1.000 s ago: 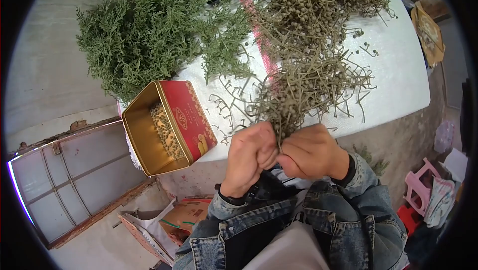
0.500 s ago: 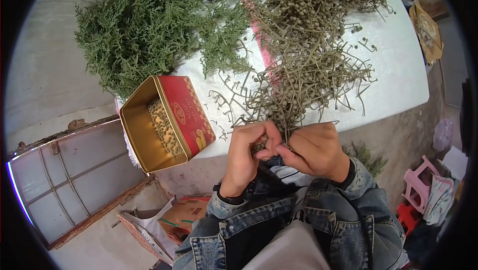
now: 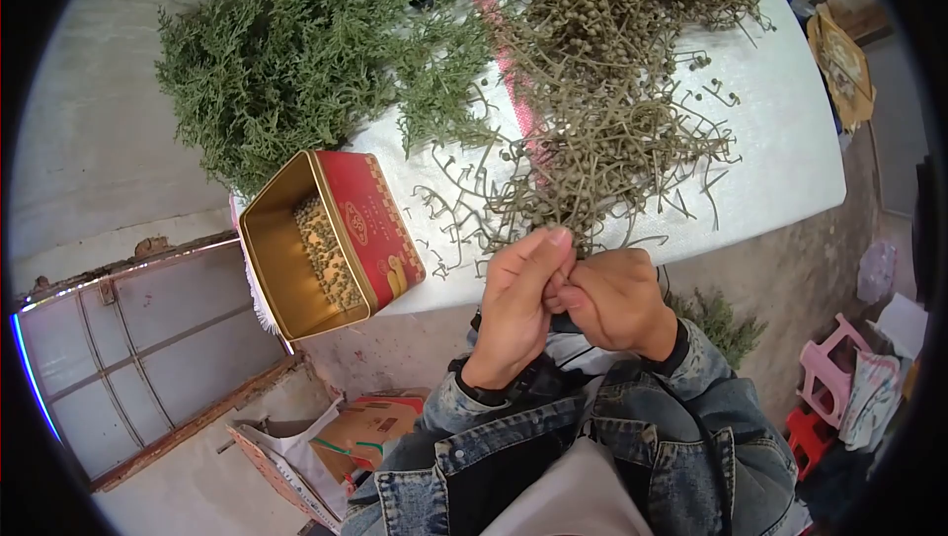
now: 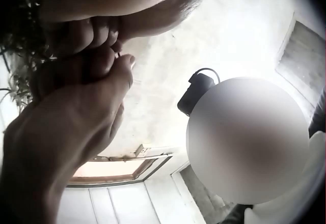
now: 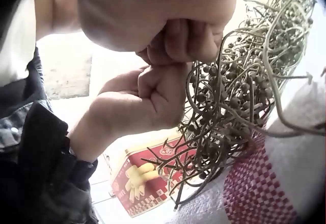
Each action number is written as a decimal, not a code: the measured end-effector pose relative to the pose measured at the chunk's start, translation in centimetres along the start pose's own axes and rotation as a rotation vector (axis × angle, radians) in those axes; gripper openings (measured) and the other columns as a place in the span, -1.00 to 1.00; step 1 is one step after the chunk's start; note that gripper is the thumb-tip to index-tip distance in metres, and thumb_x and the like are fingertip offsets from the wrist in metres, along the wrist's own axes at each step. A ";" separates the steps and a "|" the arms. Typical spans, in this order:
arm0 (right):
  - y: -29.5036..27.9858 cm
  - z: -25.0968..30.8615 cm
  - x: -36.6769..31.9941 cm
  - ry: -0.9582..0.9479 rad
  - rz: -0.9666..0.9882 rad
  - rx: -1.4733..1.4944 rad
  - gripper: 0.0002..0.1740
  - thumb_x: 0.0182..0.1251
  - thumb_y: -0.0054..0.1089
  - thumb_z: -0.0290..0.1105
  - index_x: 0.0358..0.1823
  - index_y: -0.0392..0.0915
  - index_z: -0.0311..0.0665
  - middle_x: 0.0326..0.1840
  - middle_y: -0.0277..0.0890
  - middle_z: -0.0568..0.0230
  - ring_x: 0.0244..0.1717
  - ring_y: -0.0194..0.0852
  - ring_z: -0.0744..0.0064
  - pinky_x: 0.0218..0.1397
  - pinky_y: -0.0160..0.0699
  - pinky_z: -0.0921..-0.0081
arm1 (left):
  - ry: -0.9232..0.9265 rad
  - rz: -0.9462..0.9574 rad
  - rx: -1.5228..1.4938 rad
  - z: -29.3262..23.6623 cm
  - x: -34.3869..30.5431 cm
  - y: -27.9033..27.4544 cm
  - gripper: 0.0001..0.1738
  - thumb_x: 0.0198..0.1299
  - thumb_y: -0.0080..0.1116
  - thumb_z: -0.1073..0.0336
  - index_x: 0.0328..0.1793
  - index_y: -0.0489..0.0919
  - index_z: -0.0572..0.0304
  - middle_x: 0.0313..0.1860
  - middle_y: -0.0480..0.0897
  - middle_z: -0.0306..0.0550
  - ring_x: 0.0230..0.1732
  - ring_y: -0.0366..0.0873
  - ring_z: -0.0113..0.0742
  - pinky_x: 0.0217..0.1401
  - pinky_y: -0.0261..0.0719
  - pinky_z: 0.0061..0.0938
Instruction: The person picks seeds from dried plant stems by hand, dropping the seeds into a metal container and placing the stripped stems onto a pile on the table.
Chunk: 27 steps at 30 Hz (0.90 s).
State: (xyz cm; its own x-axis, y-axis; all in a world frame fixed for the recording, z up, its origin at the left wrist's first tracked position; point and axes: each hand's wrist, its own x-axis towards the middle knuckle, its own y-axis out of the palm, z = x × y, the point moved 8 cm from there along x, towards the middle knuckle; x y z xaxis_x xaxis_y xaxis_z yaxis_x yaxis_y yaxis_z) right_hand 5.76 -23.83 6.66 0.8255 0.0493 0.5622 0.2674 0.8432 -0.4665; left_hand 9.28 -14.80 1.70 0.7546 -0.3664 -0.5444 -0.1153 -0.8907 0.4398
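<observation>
In the head view my left hand (image 3: 518,304) and right hand (image 3: 622,304) meet at the near edge of a white woven sack sheet (image 3: 780,161). Both have curled fingers, their fingertips pressed together. The right hand pinches thin dried stalks, largely hidden by its fingers. The left is curled round small round seed heads, covered now by its fingers. Just beyond lies a tangled heap of dried stalks with seed heads (image 3: 602,161), also close past the knuckles in the right wrist view. A red and gold tin (image 3: 365,225), tipped on its side, contains loose seed heads (image 3: 331,259).
Green feathery sprigs (image 3: 276,72) are piled at the far left, behind the tin. More dried stalks (image 3: 632,2) fill the far side. A pink stool (image 3: 829,368) and a red stool (image 3: 808,437) stand at the right, and a cardboard box (image 3: 365,432) sits low at the left.
My left hand has turned, its thumb now pointing up, and moved right against the right hand. The stalks and seed heads visible between the hands before are now covered by fingers.
</observation>
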 end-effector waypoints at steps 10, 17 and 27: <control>-0.4 -3.2 -1.7 0.442 -0.073 0.770 -0.67 0.40 -0.08 -0.37 -0.55 0.38 -0.35 -0.69 0.30 0.30 -0.69 0.22 0.42 -0.59 0.15 0.51 | -0.166 0.261 -0.358 0.1 0.4 -0.2 -0.49 0.53 -0.22 0.10 -0.58 0.15 0.01 -0.73 0.03 -0.36 -0.71 -0.12 -0.53 -0.62 -0.12 -0.50; 0.4 -4.6 -0.6 0.812 -0.108 0.985 -0.56 0.47 -0.13 -0.25 -0.59 0.33 -0.36 -0.69 0.29 0.40 -0.67 0.08 0.64 -0.59 -0.01 0.57 | -0.215 0.405 -0.431 0.5 0.4 0.0 -0.54 0.48 -0.22 0.16 -0.58 0.16 0.04 -0.73 0.04 -0.37 -0.72 -0.09 -0.53 -0.63 -0.12 -0.50; 2.3 -3.8 0.7 0.768 0.061 0.762 -0.67 0.48 0.09 -0.35 -0.44 0.39 -0.42 -0.71 0.37 0.19 -0.67 0.38 0.58 -0.59 0.29 0.42 | -0.168 0.451 -0.313 0.4 0.2 -0.2 -0.58 0.42 -0.19 0.21 -0.56 0.23 0.12 -0.73 0.12 -0.35 -0.72 -0.03 -0.55 -0.62 -0.10 -0.52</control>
State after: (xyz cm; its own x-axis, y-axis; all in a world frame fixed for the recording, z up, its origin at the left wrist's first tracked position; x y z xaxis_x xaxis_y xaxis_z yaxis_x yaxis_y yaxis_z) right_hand 8.80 -23.84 3.37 0.9885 -0.0225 -0.1493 0.0549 0.9747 0.2166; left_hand 9.23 -14.81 1.22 0.5592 -0.7521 -0.3488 -0.1856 -0.5237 0.8315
